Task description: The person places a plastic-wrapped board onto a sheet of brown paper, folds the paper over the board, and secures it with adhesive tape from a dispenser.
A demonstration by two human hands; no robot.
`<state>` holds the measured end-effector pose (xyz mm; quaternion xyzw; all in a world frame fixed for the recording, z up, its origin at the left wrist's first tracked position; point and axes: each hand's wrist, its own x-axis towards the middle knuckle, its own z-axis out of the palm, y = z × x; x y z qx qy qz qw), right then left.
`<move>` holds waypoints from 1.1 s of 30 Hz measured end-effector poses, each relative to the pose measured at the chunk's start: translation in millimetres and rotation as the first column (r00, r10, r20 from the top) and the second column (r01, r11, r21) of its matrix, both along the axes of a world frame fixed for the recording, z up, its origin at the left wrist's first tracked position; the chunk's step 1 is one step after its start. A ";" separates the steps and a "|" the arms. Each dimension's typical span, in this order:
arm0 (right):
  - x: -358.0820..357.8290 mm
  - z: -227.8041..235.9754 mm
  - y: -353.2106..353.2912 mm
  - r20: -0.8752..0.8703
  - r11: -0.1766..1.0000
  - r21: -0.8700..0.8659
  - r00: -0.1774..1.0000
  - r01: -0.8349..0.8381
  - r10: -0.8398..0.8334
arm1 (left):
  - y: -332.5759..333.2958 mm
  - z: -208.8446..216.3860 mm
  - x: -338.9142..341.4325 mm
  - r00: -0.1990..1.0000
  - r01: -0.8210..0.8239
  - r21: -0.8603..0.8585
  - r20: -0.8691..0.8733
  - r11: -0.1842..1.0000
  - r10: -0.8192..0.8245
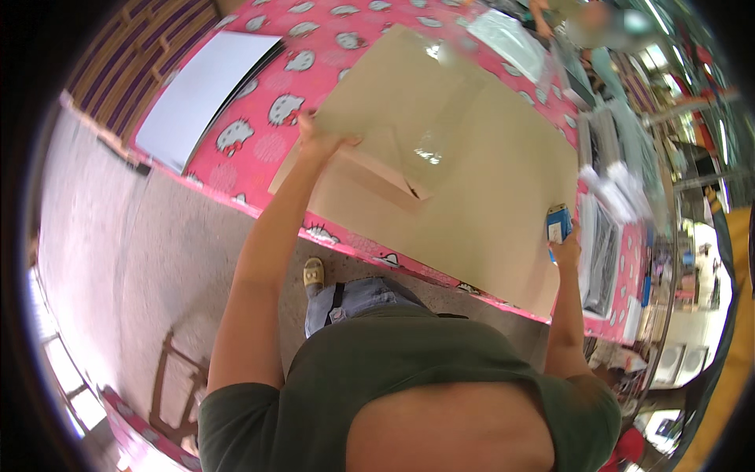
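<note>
A large brown cardboard sheet (pixel 487 189) lies across the table, with shiny clear tape (pixel 429 149) along its middle. My left hand (pixel 316 141) rests at the sheet's left edge, thumb and fingers spread apart. Beside that thumb is a smaller cardboard flap (pixel 370 171), slightly raised, with a dark slit at its corner. Over the sheet's right edge, my right hand (pixel 568 248) is closed around a small blue object with a white label (pixel 558 224) and a tan end; its exact kind is unclear.
A pink patterned cloth (pixel 236 134) covers the table. White sheets (pixel 208 90) lie at the far left. Plastic-wrapped packs (pixel 602 252) line the right edge, and a clear-wrapped pack (pixel 507 43) lies at the back. Another person (pixel 594 31) is blurred at the far right.
</note>
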<state>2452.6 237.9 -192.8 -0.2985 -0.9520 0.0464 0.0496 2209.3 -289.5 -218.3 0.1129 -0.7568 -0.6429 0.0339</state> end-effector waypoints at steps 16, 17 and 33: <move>-258.4 111.1 -353.9 -0.192 0.294 -0.739 0.607 -0.607 0.771 | 7.1 -0.8 7.1 0.977 -0.131 0.012 0.168 0.991 0.127; -255.0 111.5 -346.7 -0.150 0.322 -0.737 0.608 -0.595 0.780 | 3.8 -2.0 4.2 0.977 -0.127 0.000 0.172 0.992 0.125; -305.3 136.6 -417.9 0.923 0.855 -0.216 0.187 -0.471 0.337 | 26.2 21.3 11.6 0.848 0.138 -0.913 -0.091 0.383 -0.523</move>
